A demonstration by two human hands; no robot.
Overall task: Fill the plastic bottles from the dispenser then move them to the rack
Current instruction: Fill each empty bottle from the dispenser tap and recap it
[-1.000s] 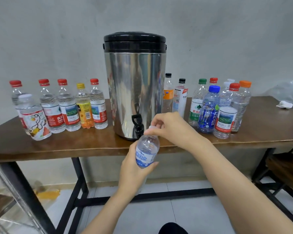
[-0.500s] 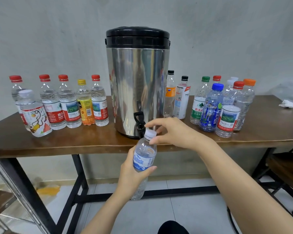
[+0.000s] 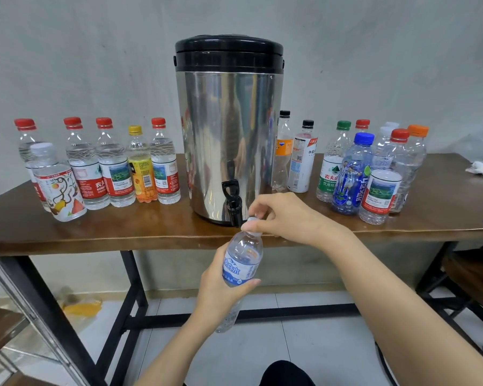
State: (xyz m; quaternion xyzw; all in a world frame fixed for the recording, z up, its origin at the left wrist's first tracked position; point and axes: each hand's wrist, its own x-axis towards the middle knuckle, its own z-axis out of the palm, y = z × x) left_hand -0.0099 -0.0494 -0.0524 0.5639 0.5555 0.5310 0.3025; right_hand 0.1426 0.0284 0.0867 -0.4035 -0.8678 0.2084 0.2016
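My left hand (image 3: 221, 291) grips a clear plastic bottle (image 3: 241, 263) with a blue label, held tilted in front of the table edge, just below the black tap (image 3: 232, 203) of the steel dispenser (image 3: 229, 129). My right hand (image 3: 285, 215) pinches the bottle's white cap (image 3: 252, 222) at the neck. Whether the cap is on or off the thread I cannot tell. Capped bottles stand on the table to the left (image 3: 115, 165) and to the right (image 3: 374, 174) of the dispenser.
The brown wooden table (image 3: 151, 232) stands on black metal legs against a grey wall. A metal rack frame (image 3: 20, 316) shows at the lower left. A dark stool (image 3: 474, 277) stands at the right. Crumpled white paper (image 3: 480, 167) lies on the table's far right.
My right hand shifted from covering the bottle's top to pinching its white cap with the fingertips. The bottle stayed under the tap in my left hand.
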